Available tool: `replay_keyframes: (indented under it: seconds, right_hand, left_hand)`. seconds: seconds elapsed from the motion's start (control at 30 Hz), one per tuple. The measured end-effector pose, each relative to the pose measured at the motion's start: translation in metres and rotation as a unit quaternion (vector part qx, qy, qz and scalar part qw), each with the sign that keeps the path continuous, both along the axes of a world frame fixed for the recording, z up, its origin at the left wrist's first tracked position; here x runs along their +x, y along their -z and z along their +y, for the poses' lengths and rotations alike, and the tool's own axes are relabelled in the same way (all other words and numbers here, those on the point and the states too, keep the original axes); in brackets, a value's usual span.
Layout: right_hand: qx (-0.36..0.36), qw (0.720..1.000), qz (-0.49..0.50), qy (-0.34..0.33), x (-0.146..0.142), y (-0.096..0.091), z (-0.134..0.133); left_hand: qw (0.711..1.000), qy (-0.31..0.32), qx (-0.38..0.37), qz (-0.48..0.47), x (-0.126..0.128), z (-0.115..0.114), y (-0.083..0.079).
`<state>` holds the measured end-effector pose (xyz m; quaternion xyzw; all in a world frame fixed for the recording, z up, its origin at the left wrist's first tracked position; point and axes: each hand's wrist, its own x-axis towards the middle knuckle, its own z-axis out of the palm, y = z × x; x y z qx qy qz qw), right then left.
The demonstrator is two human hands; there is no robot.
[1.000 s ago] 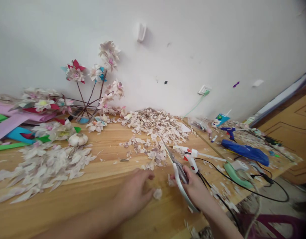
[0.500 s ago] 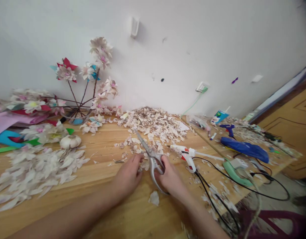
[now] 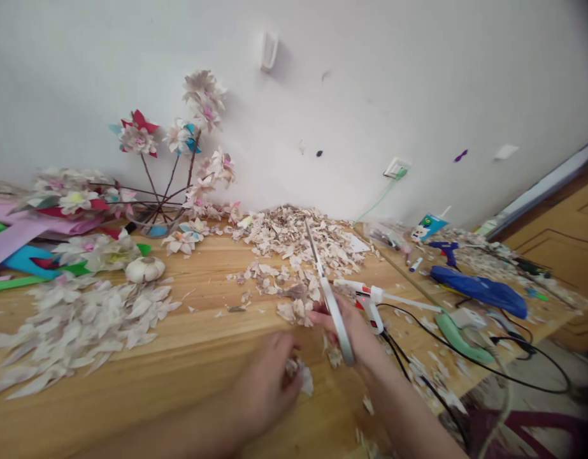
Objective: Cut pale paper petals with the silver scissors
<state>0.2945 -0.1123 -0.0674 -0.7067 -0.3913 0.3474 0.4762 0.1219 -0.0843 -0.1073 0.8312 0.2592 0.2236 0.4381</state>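
Observation:
My right hand point(image 3: 353, 328) grips a pair of scissors point(image 3: 327, 280) by the handles, blades pointing up and away from me toward the petal heap. Lower on the table, my left hand point(image 3: 267, 382) is smeared by motion. Its fingers are curled around pale dried petals point(image 3: 304, 376) that poke out at the fingertips. Just beyond the hands lie loose petals point(image 3: 296, 311), some of them beside my right fingertips. A larger heap of petals point(image 3: 279, 233) rests against the wall.
Left of my hands are long white petals point(image 3: 97, 325), a garlic-like bulb point(image 3: 144, 269) and handmade flowers on twigs point(image 3: 155, 172). To the right lie a white glue gun point(image 3: 370, 299) with black cables, a green power strip point(image 3: 458, 338), a blue bag point(image 3: 480, 290) and a blue glue gun point(image 3: 447, 252).
The scissors have swung upright and right in my right hand. My left hand has come down and nearer to me, closing on petals. The view has shifted slightly left.

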Motion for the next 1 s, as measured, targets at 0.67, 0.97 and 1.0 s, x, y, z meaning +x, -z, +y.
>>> replay_keyframes:
  seconds: [0.67,0.97,1.0]
  right_hand:
    - [-0.023,0.983,0.180,-0.034,-0.022,-0.013,-0.022]
    - [-0.010,0.988,0.142,-0.055,-0.060,-0.012,0.006]
    - [-0.009,0.989,0.141,-0.054,-0.060,-0.009,0.009]
  left_hand:
    - [0.963,-0.073,-0.155,-0.207,-0.033,0.016,-0.049]
    - [0.881,-0.047,-0.422,-0.209,-0.042,0.045,-0.040]
    - [0.874,-0.059,-0.429,-0.221,-0.043,0.047,-0.041]
